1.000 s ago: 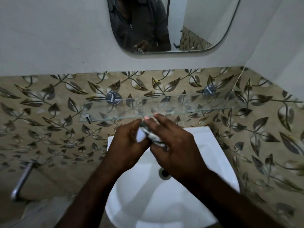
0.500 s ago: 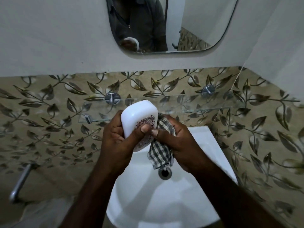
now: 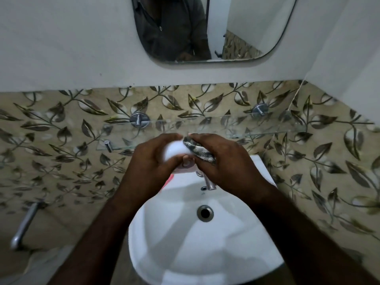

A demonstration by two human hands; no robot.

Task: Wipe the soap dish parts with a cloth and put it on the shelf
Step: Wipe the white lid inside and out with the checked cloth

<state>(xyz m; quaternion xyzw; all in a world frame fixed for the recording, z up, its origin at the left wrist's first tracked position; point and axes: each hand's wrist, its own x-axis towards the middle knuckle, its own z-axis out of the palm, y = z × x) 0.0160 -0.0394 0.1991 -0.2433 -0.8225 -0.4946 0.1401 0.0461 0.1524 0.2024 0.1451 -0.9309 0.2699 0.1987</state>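
Observation:
Above the sink, my left hand point(image 3: 151, 159) grips a white soap dish part point(image 3: 173, 150), its fingers curled round it. My right hand point(image 3: 224, 161) holds a checked grey-and-white cloth point(image 3: 198, 150) bunched under its fingers and pressed against the dish part. Most of the dish part is hidden by both hands. The glass shelf point(image 3: 257, 125) runs along the leaf-patterned tile wall just behind my hands, on chrome brackets point(image 3: 138, 119).
A white wash basin point(image 3: 185, 243) with a drain hole point(image 3: 205, 212) sits below my hands, with a chrome tap point(image 3: 208, 183) at its back. A mirror point(image 3: 205, 27) hangs above. A chrome pipe point(image 3: 24, 225) sticks out at lower left. Something pink point(image 3: 167, 181) shows on the basin rim.
The dish part, held upright half a second ago with the cloth hanging loose, is now lowered and turned. My right hand has bunched the cloth over it.

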